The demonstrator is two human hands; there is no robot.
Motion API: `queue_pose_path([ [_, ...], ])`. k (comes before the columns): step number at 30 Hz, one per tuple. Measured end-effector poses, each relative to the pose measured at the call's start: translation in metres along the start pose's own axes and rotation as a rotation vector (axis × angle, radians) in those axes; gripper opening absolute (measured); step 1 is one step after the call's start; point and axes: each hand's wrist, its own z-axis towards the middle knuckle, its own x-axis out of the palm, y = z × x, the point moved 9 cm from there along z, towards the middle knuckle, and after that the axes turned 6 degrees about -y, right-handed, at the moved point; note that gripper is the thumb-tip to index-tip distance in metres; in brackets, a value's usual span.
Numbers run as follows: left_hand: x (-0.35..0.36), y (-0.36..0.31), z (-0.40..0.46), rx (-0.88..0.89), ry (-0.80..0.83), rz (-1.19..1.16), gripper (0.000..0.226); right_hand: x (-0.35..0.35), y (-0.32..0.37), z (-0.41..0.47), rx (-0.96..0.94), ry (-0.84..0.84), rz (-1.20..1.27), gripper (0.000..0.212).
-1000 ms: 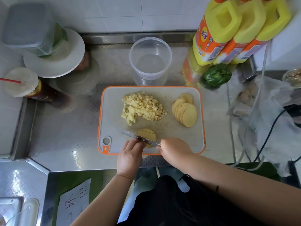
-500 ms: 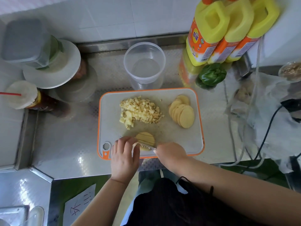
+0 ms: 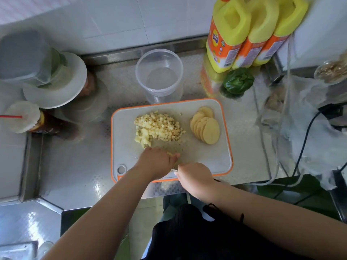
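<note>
My left hand (image 3: 155,162) curls over the potato slice (image 3: 170,153) — only its edge shows | my right hand (image 3: 194,177), just beside, grips the knife (image 3: 173,169).

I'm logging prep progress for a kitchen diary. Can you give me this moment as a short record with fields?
work: dicing potato on the cutting board
left hand: rests over a potato piece, only a yellow sliver showing; finger pose hidden
right hand: grips a knife, mostly hidden
diced pile: middle of the board
slices: overlapping stack on the board's right, uncut
clear container: just behind the board
green pepper: beside the yellow bottles
</note>
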Motion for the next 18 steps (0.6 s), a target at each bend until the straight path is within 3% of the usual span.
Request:
queue_pose_path([
  [3, -0.002, -0.004, 0.000, -0.002, 0.139, 0.066, 0.068, -0.016, 0.003, -0.006, -0.010, -0.055, 0.041, 0.034],
  [5, -0.018, -0.008, -0.002, -0.010, 0.091, 0.032, 0.069, -0.024, 0.003, -0.011, -0.031, -0.106, 0.062, 0.036],
  [7, -0.050, -0.006, -0.009, -0.008, -0.214, -0.046, 0.068, -0.033, -0.004, -0.013, -0.010, -0.146, 0.105, 0.032],
  [10, -0.092, 0.011, -0.068, -0.001, -0.995, -0.270, 0.034, -0.035, -0.017, -0.009, 0.068, -0.132, 0.174, 0.033],
  [11, -0.084, 0.019, -0.089, -0.027, -1.143, -0.347, 0.024, -0.032, -0.021, -0.006, 0.089, -0.112, 0.195, 0.035],
  [13, -0.047, 0.028, -0.106, -0.108, -1.169, -0.461, 0.018, -0.030, -0.021, -0.005, 0.087, -0.097, 0.210, 0.036],
  [18, 0.040, 0.022, -0.092, -0.148, -0.920, -0.546, 0.020, -0.028, -0.008, -0.013, 0.028, -0.102, 0.153, 0.031],
])
